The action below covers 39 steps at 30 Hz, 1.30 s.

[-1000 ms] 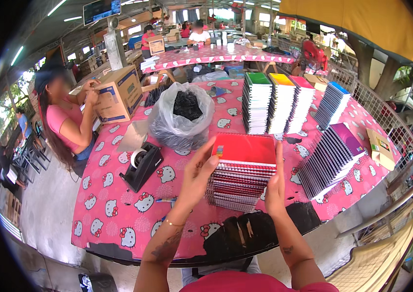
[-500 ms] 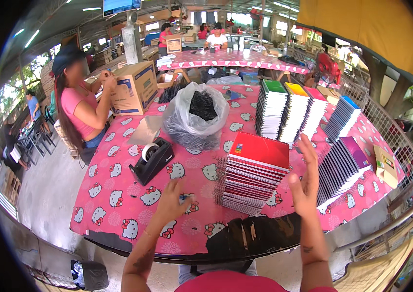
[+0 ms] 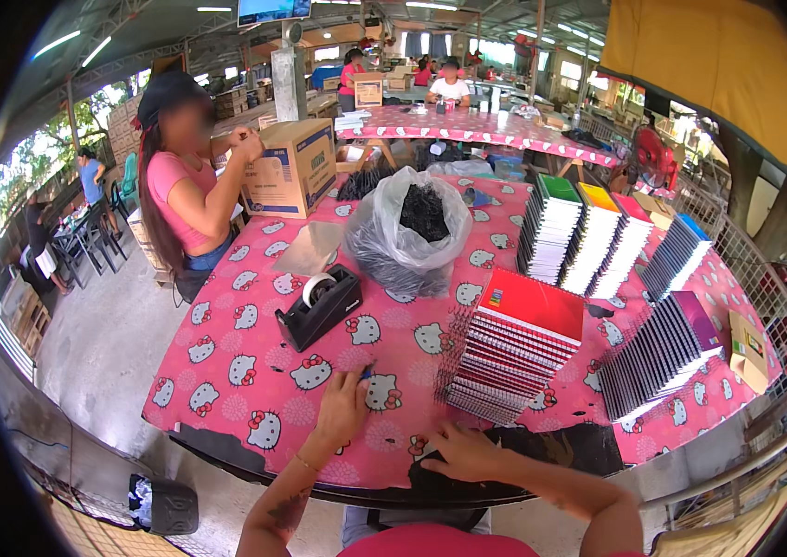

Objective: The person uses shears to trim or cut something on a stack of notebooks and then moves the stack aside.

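Wearing pink top, co-worker at left, hands beside cardboard box. Black tape dispenser on pink patterned table. Left hand partly curled at blue pen; cannot tell if gripping. Translucent bag beyond, black contents. Right hand palm down, fingers loosely spread, near table's front edge. Red-covered notebook stack just beyond right hand. Purple-covered stack farther right.

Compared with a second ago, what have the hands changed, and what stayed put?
The left hand let go of the red notebooks and went left to the pen; the right hand let go too, drawing back and leftward. Notebooks, tape dispenser and bag stayed put.
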Tool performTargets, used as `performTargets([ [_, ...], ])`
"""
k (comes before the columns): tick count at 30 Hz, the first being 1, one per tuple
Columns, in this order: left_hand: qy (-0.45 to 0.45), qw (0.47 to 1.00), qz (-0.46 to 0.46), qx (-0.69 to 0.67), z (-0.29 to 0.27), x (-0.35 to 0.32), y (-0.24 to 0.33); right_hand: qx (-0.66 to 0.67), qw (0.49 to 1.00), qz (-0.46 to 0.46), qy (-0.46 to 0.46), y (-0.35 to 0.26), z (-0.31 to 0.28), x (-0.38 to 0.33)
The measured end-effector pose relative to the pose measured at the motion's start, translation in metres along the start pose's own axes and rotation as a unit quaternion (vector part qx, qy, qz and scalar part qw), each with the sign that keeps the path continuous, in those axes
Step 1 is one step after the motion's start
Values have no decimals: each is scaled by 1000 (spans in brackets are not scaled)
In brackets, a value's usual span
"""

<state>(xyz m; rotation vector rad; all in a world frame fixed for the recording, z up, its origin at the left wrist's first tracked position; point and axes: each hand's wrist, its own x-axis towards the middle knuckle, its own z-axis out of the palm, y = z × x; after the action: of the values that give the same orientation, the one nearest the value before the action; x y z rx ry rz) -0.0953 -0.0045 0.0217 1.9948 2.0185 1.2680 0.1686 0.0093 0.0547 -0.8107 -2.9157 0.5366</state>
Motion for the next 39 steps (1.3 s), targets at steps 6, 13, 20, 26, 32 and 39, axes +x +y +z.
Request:
performTargets([
  [6,-95,852,-228,-461,-14,18,42,-64,981,83,166,10,31,4],
  [13,-159,779,-148,-588,-13,44,88,-43,975,94,196,14,32,11],
  [20,-230,741,-153,-612,-31,58,124,79,996,11,50,11,-38,-11],
  [26,-241,702,-182,-645,-34,62,157,-23,955,-63,289,-54,-233,21],
  [32,-253,683,-180,-661,-18,75,167,-145,989,-3,31,-17,-264,87],
  [39,-196,739,-168,-622,-12,74,174,-151,987,8,59,-14,-261,96],
])
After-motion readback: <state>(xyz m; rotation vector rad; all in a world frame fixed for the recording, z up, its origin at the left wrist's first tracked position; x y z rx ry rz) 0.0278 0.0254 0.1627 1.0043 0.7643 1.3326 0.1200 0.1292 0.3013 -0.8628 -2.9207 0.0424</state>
